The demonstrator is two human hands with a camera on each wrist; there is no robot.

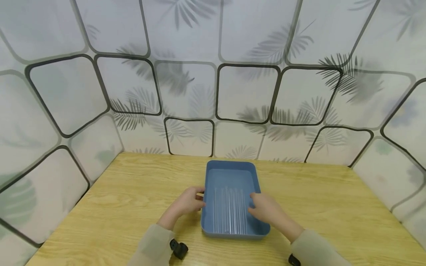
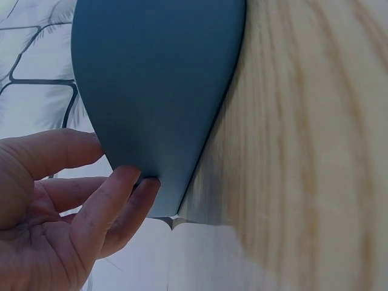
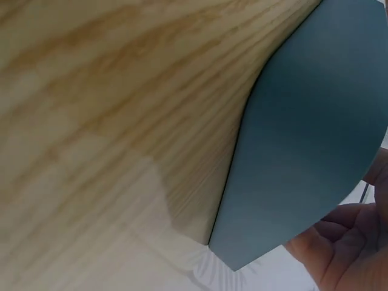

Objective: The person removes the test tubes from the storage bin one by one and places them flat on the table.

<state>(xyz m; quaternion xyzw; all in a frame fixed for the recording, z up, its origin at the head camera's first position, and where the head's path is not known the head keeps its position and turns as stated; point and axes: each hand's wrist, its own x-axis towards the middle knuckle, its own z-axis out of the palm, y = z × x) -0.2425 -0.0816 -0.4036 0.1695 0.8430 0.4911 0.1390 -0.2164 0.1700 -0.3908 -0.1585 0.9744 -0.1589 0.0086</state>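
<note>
A blue rectangular tray lies on the wooden table. Inside it, several clear, slender tubes run side by side along its length. My left hand is at the tray's left side with fingers loosely bent. In the left wrist view, fingertips of the left hand touch the outer wall. My right hand reaches over the right rim, its fingertips inside the tray beside the tubes. In the right wrist view the tray's side partly hides the right hand.
Light wooden tabletop extends around the tray on all sides. A patterned pale curtain or wall covering with dark outlines and leaf prints encloses the back and both sides. A black wrist device sits at the left sleeve.
</note>
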